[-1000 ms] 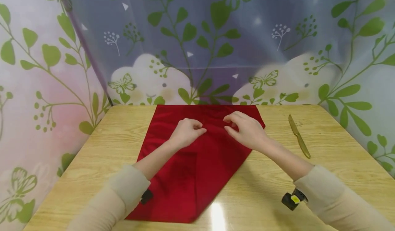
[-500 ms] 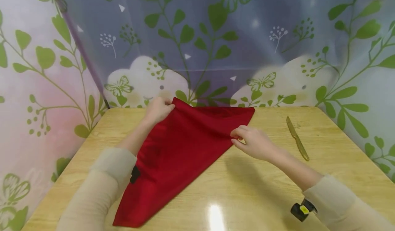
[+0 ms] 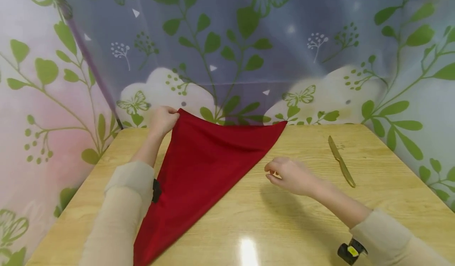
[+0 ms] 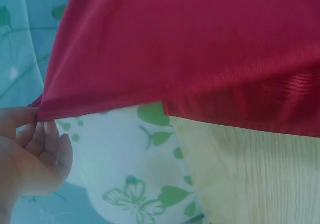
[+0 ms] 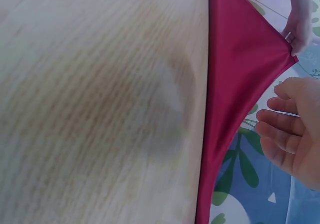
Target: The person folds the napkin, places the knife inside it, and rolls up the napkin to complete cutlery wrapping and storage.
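Observation:
A red cloth [image 3: 202,159], folded along a slanting edge, spreads over the left and middle of the table. My left hand [image 3: 163,120] pinches one corner of it, raised above the table's far edge. In the left wrist view the thumb and fingers [image 4: 40,139] grip that corner, and the fabric hangs in a slack edge from it. My right hand [image 3: 293,175] hovers over the wood to the right of the cloth's slanting edge. Its fingers are loosely curled around nothing, apart from the cloth, as the right wrist view [image 5: 295,124] also has it.
A gold-coloured knife [image 3: 341,161] lies on the right side of the wooden table [image 3: 302,226]. Patterned curtains [image 3: 241,53] with leaves and butterflies close off the back and both sides. A small black camera [image 3: 350,252] is strapped at each wrist.
My left hand has taken hold of the cloth's corner and drawn it left and up, folding the cloth into a slanted shape. My right hand has moved down, away from the cloth.

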`<state>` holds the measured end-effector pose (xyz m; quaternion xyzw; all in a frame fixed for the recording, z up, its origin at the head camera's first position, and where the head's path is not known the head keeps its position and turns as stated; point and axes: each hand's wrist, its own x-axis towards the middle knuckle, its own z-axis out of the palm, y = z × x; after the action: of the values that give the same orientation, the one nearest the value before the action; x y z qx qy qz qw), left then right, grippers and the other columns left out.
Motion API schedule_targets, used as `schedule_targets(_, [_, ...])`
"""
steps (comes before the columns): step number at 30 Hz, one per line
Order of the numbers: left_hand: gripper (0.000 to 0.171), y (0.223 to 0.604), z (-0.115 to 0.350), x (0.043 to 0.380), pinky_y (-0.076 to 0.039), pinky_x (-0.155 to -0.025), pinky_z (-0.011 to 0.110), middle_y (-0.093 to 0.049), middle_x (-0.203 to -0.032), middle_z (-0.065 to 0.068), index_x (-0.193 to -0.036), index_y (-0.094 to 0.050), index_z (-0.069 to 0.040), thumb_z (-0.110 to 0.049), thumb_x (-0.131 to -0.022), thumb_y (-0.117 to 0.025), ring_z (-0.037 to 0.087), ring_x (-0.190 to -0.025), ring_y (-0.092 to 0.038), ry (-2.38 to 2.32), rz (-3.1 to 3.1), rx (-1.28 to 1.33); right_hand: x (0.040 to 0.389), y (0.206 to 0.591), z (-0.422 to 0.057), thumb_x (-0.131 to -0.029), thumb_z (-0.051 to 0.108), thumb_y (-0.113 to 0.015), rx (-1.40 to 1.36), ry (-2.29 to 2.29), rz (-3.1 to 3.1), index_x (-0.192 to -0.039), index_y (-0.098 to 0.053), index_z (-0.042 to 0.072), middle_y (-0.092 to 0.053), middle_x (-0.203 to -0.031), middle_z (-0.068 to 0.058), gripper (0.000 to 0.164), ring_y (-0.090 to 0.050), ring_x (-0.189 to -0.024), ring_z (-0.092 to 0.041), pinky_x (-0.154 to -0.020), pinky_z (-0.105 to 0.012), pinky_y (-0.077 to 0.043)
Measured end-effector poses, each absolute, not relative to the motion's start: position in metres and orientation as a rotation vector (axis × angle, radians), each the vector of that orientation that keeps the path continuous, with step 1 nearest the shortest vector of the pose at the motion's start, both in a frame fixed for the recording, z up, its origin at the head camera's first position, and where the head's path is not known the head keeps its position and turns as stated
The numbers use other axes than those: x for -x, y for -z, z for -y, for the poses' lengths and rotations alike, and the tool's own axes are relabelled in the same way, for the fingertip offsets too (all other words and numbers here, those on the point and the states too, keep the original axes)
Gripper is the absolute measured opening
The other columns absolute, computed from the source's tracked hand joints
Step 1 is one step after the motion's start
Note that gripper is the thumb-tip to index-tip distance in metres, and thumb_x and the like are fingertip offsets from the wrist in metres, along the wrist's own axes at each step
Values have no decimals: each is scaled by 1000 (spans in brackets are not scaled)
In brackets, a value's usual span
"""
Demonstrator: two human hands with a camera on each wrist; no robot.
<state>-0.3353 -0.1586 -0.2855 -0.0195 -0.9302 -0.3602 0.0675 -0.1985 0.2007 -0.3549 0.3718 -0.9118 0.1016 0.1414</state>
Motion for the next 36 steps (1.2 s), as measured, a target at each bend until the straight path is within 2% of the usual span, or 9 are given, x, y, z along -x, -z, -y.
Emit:
schedule_targets(5, [36, 287, 165, 345, -44, -85, 44, -57, -121, 21, -117, -60, 5, -14, -91, -45, 34, -108, -52, 1010, 2829, -4, 195, 359, -203, -83, 14, -67, -1135, -247, 2610, -91, -67, 9, -63, -83, 3, 9, -60, -70, -10, -56, -22, -46])
schedule_targets(8, [33, 288, 169, 349, -47, -74, 40, -60, -116, 20, -111, -64, 4, -10, -87, -46, 32, -99, -56, 906, 2845, -13, 193, 361, -203, -82, 13, -68, -1180, -214, 2604, -89, -67, 10, -63, -83, 4, 8, -60, -72, -10, -59, -24, -48])
schedule_targets(11, [24, 290, 172, 352, -40, -51, 30, -65, -83, 12, -83, -69, -3, -5, -79, -45, 22, -68, -53, 769, 2866, -29, 190, 364, -201, -82, 13, -67, -1224, -191, 2614, -89, -67, 11, -63, -83, 5, 7, -60, -71, -9, -58, -23, -47])
schedule_targets(14, [17, 289, 172, 356, -27, -42, 25, -49, -58, 1, -59, -53, -9, -2, -70, -43, 16, -53, -36, 618, 2889, -9, 187, 366, -199, -83, 13, -66, -1277, -199, 2628, -89, -67, 10, -63, -83, 4, 7, -59, -71, -7, -58, -21, -47])
schedule_targets(16, [16, 288, 171, 360, -27, -42, 27, -46, -59, 1, -58, -48, -10, -1, -69, -41, 18, -54, -35, 558, 2905, 24, 185, 367, -199, -83, 13, -66, -1303, -207, 2631, -90, -67, 10, -63, -83, 4, 7, -58, -71, -6, -59, -20, -47])
schedule_targets(21, [18, 281, 168, 367, -38, -48, 33, -60, -83, 11, -72, -59, -6, -4, -77, -42, 27, -71, -52, 514, 2932, 25, 183, 369, -199, -84, 13, -65, -1333, -194, 2621, -90, -67, 10, -63, -84, 4, 7, -59, -73, -6, -60, -20, -47])
schedule_targets(27, [21, 281, 168, 372, -40, -50, 36, -52, -68, 8, -59, -45, -10, -10, -80, -43, 28, -69, -52, 522, 2922, -108, 181, 372, -200, -86, 15, -63, -1356, -195, 2671, -92, -67, 12, -62, -86, 5, 8, -59, -76, -5, -63, -21, -48])
schedule_targets(33, [19, 284, 170, 374, -43, -57, 40, -56, -79, 15, -63, -48, -7, -13, -81, -45, 31, -74, -55, 564, 2881, -212, 179, 372, -199, -86, 14, -63, -1381, -210, 2678, -93, -67, 10, -63, -88, 4, 9, -59, -78, -6, -66, -22, -48])
schedule_targets(36, [17, 289, 172, 374, -42, -53, 38, -59, -81, 17, -65, -49, -6, -11, -80, -44, 32, -73, -57, 567, 2850, -265, 177, 373, -198, -85, 13, -64, -1408, -211, 2661, -93, -67, 10, -63, -88, 4, 9, -59, -78, -6, -66, -21, -48])
